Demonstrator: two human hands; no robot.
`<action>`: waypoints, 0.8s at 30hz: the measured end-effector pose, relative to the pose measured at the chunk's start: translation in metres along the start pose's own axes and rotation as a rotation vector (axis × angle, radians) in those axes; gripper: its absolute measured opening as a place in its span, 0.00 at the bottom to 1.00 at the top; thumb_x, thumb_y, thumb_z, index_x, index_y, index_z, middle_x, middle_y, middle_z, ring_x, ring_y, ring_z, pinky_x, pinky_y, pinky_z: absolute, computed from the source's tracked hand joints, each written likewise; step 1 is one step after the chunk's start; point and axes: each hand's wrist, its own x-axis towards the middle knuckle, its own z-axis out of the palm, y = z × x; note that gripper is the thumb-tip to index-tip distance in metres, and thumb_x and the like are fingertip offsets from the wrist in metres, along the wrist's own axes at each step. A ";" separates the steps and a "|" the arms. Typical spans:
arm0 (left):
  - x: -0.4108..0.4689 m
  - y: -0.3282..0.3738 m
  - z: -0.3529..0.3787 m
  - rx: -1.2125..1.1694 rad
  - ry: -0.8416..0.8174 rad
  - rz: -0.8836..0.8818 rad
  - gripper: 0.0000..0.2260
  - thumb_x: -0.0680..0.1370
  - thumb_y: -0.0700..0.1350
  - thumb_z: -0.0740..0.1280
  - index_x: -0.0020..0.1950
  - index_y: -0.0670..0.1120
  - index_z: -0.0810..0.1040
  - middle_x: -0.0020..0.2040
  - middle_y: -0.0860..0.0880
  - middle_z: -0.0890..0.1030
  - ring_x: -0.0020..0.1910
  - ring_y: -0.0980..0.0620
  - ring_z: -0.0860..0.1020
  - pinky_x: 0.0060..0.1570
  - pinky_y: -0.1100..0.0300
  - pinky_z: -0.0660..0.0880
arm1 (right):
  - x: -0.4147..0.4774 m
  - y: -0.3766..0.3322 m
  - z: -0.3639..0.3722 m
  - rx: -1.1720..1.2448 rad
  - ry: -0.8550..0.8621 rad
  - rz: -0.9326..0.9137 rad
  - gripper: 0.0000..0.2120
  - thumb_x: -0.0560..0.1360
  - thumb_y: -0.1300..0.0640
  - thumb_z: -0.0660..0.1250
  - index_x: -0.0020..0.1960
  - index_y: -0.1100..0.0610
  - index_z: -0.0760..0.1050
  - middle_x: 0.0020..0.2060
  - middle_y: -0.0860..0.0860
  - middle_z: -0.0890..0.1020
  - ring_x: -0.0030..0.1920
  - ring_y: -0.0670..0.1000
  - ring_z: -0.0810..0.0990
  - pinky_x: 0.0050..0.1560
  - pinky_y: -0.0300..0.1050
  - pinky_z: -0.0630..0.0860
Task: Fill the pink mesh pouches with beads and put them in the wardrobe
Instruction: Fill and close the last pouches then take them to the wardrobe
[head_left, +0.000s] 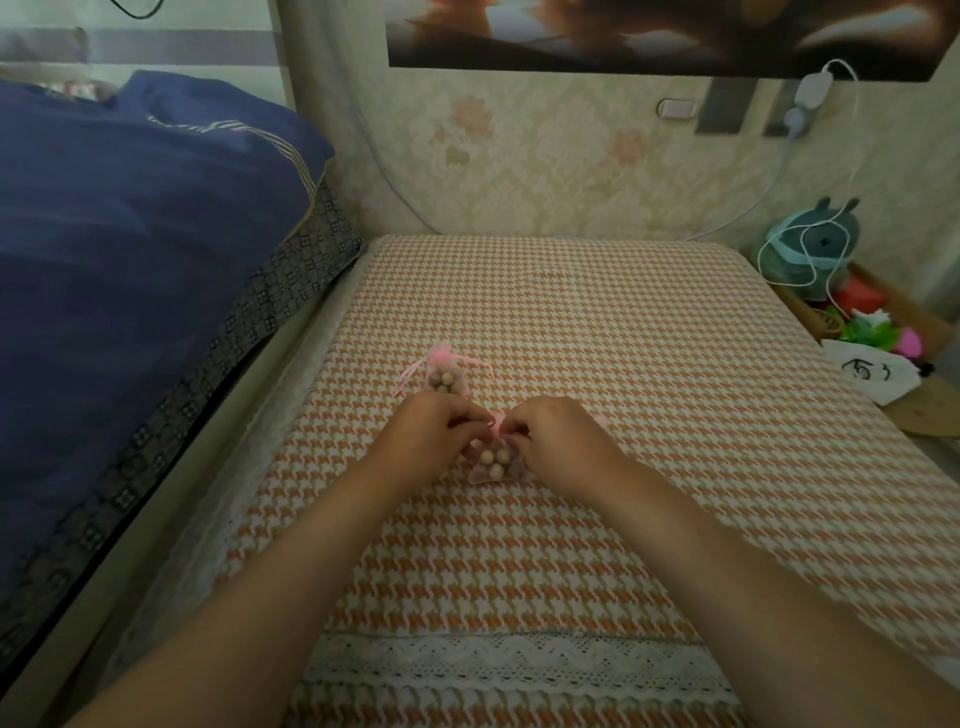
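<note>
1. Nearest the camera, the left forearm (270, 571) and the right forearm (727, 561) are extended over the lace trim (519, 660) at the front edge of the counter (649, 338). They converge toward its centre, so both hands are brought to a single working point.
2. The near pouch (496, 467), of pink mesh, is laid flat on the counter between the hands. Round tan beads (488, 458) are visible through the mesh, so filling of this pouch is judged to be complete or nearly so.
3. The mouth of the near pouch is held from both sides. The fingers (470, 418) of the left hand (436, 436) and those of the right hand (550, 441) are curled and clamped on the pink drawstring (497, 425). This opposed hold is judged to serve drawing the mouth closed, while the pouch body is steadied by resting on the counter.
4. The far pouch (445, 378) lies just beyond the left hand; contact with it cannot be determined. It is also loaded with beads, its mouth is gathered and its ribbon ends are spread. It is judged to be finished and set aside, out of the working point.
5. The counter is covered with an orange-and-white houndstooth cloth (597, 519). A soft surface of this kind is judged to keep any spilled bead from rolling far.
6. A bed (130, 234) with a blue cover runs along the left side. At the right edge, a plush toy (815, 244), a white cable (810, 171) and a white bag (878, 376) are seen.
7. No wardrobe is in view; stowing is not yet done.
</note>
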 end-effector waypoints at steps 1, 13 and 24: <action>-0.001 0.002 0.002 0.032 0.026 0.035 0.06 0.77 0.43 0.71 0.52 0.49 0.86 0.44 0.57 0.85 0.37 0.67 0.80 0.46 0.69 0.78 | 0.000 0.000 0.001 0.001 -0.003 0.003 0.09 0.80 0.58 0.67 0.54 0.53 0.85 0.47 0.50 0.85 0.47 0.51 0.81 0.50 0.50 0.79; -0.002 0.004 0.026 -0.008 0.111 0.056 0.06 0.80 0.42 0.68 0.50 0.51 0.84 0.46 0.57 0.84 0.42 0.63 0.79 0.46 0.66 0.76 | 0.001 0.000 -0.009 -0.079 0.008 0.076 0.07 0.77 0.49 0.71 0.47 0.49 0.87 0.39 0.48 0.86 0.40 0.49 0.82 0.43 0.47 0.80; 0.005 0.003 0.032 -0.154 0.122 -0.098 0.10 0.76 0.48 0.73 0.56 0.49 0.82 0.42 0.55 0.85 0.43 0.61 0.83 0.48 0.63 0.80 | -0.001 0.009 -0.011 -0.184 0.018 -0.168 0.11 0.81 0.54 0.65 0.58 0.46 0.84 0.51 0.47 0.79 0.49 0.51 0.79 0.47 0.51 0.78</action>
